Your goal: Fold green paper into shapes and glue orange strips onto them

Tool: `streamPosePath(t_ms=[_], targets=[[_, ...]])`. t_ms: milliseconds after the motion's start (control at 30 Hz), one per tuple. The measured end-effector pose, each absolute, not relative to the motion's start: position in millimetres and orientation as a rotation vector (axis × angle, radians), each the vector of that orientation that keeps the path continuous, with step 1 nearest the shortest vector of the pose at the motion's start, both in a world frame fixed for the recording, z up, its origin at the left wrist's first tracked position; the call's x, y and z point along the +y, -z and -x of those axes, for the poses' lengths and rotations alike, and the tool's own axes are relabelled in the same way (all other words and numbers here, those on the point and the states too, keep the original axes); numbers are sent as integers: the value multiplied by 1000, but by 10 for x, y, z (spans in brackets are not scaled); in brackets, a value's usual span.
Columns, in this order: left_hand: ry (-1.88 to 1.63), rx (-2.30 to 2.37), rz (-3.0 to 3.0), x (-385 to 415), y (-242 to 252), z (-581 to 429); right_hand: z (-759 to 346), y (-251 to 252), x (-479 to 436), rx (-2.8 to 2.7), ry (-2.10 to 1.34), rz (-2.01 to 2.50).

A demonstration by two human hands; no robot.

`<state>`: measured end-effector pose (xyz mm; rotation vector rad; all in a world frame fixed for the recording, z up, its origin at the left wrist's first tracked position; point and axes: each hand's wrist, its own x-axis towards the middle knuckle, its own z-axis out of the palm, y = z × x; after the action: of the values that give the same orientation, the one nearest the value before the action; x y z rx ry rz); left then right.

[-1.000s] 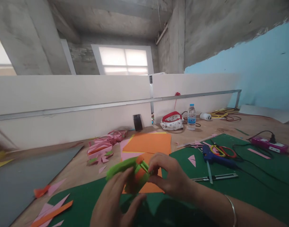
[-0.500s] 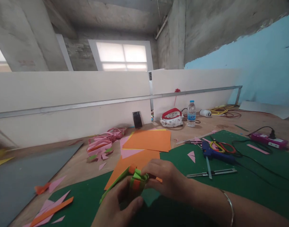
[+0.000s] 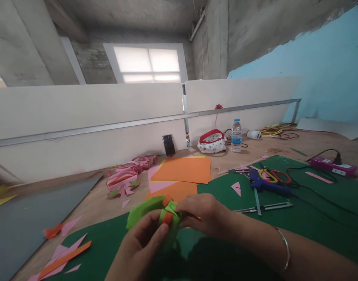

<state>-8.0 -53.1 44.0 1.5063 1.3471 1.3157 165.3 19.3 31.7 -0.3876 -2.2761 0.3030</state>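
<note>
Between both hands is a folded green and orange paper piece (image 3: 169, 218), held above the green cutting mat (image 3: 108, 230). My left hand (image 3: 142, 242) grips it from the left, thumb on the near side and fingers behind. A wide green flap sticks out to the upper left past those fingers. My right hand (image 3: 203, 214) pinches its right side, and a thin orange tip shows beneath the fingers. The fingertips partly hide the folds. Just beyond the hands lie orange paper sheets (image 3: 184, 169) on the table.
On the right are a blue glue gun (image 3: 268, 186), scissors (image 3: 280, 176), a utility knife (image 3: 272, 207) and a purple power strip (image 3: 332, 166). Pink paper strips (image 3: 124, 175) and scraps (image 3: 64, 257) lie left. A phone (image 3: 168, 145), pouch (image 3: 211, 142) and water bottle (image 3: 236, 136) stand behind.
The paper piece has turned in my hands, so the green flap now shows its broad face. My left hand has shifted slightly left, its thumb now against the orange band. The view has tilted slightly.
</note>
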Motion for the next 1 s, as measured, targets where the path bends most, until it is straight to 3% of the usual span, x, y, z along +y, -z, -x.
streamPosePath(t_ms=[200, 333, 500, 667, 767, 867, 933, 1000], targets=[[-1168, 1517, -1664, -498, -318, 219, -1627, -251, 211, -2355, -348, 416], [-1137, 1751, -2298, -460, -194, 301, -1597, -284, 148, -2216, -517, 529], [-1038, 1629, -2882, -446, -236, 216, -1602, -381, 48, -2072, -596, 566], [-948, 1586, -3055, -469, -258, 123, -1586, -398, 68, -2143, -801, 577], [-1083, 1537, -3102, -491, -259, 204, -1571, -376, 132, -2000, -931, 693], [-1426, 1710, -2898, -498, -280, 332, -1570, -378, 181, -1781, -1170, 745], [-1626, 1981, -2346, -484, -298, 372, -1570, -392, 190, -1650, -1297, 757], [-1618, 1932, -1703, -464, -312, 336, -1563, -400, 178, -1577, -1339, 756]])
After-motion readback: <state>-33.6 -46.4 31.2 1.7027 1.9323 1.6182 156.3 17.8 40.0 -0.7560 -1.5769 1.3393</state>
